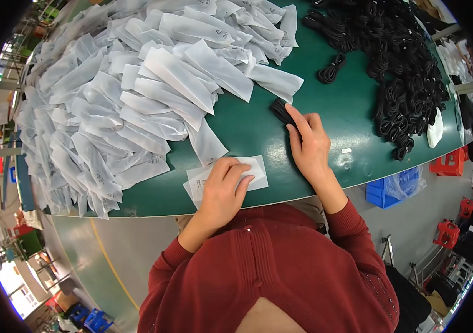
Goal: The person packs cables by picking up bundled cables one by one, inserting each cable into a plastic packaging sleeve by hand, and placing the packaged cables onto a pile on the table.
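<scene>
On the green table, my left hand [226,186] rests over a small stack of flat, frosted plastic bags [256,166]. Its fingers are curled, with thumb and fingertips closed on the top bag; the palm hides part of the stack. Farther forward and to the right, my right hand [311,147] has its thumb and index finger at a coiled black cable [281,110], gripping its near end. Just beyond that cable lies the corner of a large heap of filled frosted bags [164,77].
Many loose black cable coils [403,100] pile up at the right, with one single coil [331,68] apart from them. A small white piece [347,150] lies near my right hand. Below the table's right edge, a blue crate [383,193] and a red crate [448,162] stand.
</scene>
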Motion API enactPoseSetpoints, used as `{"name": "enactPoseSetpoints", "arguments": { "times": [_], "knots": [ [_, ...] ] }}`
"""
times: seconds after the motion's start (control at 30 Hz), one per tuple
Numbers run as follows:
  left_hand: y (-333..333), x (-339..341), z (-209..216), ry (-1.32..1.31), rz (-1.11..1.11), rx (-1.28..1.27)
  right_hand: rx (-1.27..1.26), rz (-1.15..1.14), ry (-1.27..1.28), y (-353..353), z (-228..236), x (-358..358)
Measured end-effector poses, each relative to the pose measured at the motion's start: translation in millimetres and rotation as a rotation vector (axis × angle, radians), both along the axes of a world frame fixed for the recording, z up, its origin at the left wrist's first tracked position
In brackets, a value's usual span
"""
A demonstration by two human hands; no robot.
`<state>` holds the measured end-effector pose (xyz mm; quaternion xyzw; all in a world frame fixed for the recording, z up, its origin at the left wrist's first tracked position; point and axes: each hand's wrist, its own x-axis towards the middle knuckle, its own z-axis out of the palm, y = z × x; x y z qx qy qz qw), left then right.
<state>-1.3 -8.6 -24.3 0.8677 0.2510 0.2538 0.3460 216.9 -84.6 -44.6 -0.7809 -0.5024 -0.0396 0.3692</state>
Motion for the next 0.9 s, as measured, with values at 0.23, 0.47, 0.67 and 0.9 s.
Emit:
{"name": "enactPoseSetpoints", "arguments": {
  "times": [0.23,0.47,0.67,0.9],
  "knots": [
    [-14,3,-5,0.127,-0.031,0.145,0.046,0.077,0.106,-23,7,-20],
    [-13,1,-3,0.064,-0.013,0.155,0.06,0.136,0.129,-40,7,-33],
    [-10,14,-15,0.014,-0.025,0.174,0.043,0.185,0.147,-51,10,-40],
    [-11,7,-6,0.065,0.076,-0.371,0.033,0.3,0.124,-70,19,-39]
  ]
}}
